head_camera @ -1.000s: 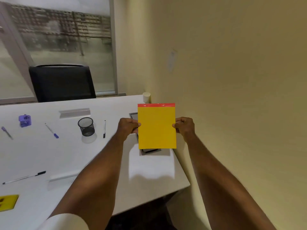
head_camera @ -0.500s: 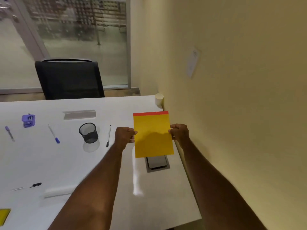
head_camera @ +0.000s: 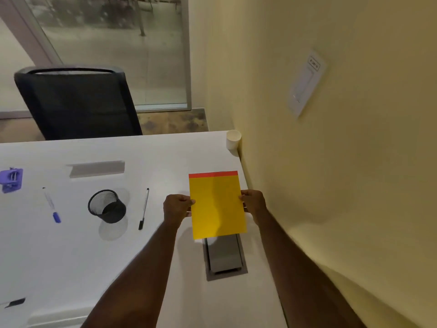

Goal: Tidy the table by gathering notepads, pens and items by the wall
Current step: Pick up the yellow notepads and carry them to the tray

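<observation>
You've brought the yellow notepad (head_camera: 217,207) lower, toward the table's (head_camera: 71,256) wall-side edge (nearly flat now); your left hand (head_camera: 176,207) and right hand (head_camera: 253,202) pinch its sides, so setting it down seems next.

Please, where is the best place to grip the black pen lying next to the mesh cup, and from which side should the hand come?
Probably the middle of the barrel, from above. The black pen lies flat on the white table, cap end toward the person, with bare surface on both sides. The mesh pen cup stands to its left, so pinching across the barrel from the cup-free right side looks easiest.
</observation>
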